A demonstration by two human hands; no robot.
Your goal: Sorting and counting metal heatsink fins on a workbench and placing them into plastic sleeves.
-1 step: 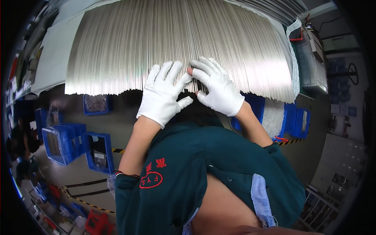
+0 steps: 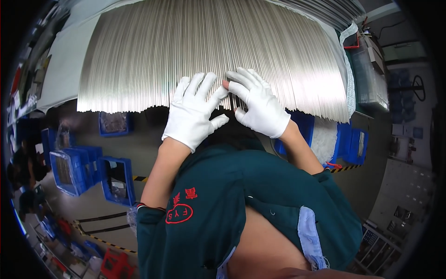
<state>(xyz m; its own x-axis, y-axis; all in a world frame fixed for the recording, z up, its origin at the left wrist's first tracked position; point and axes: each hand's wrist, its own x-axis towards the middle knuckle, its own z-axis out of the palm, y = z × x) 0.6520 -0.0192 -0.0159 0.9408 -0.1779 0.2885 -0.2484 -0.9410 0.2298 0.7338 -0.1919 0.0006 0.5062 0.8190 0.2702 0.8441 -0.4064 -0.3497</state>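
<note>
A wide layer of thin, silvery metal rods or tubes (image 2: 153,56) lies side by side on the table, their near ends forming an uneven edge. My left hand (image 2: 193,109), in a white glove, rests on the near ends with its fingers spread and thumb out to the right. Beside it my right hand (image 2: 260,104) lies on the rods too, gloved in white, with bare skin at the tips of its index finger and thumb. Both hands are open, and their index fingers nearly meet over the rods. A narrow dark gap shows among the rods between them.
White cloth or paper (image 2: 65,69) covers the table left of the rods. Blue crates (image 2: 116,181) stand on the floor at left, and another blue crate (image 2: 357,144) at right. Clear plastic containers (image 2: 369,79) sit beyond the table's right side. A red crate (image 2: 116,264) is at lower left.
</note>
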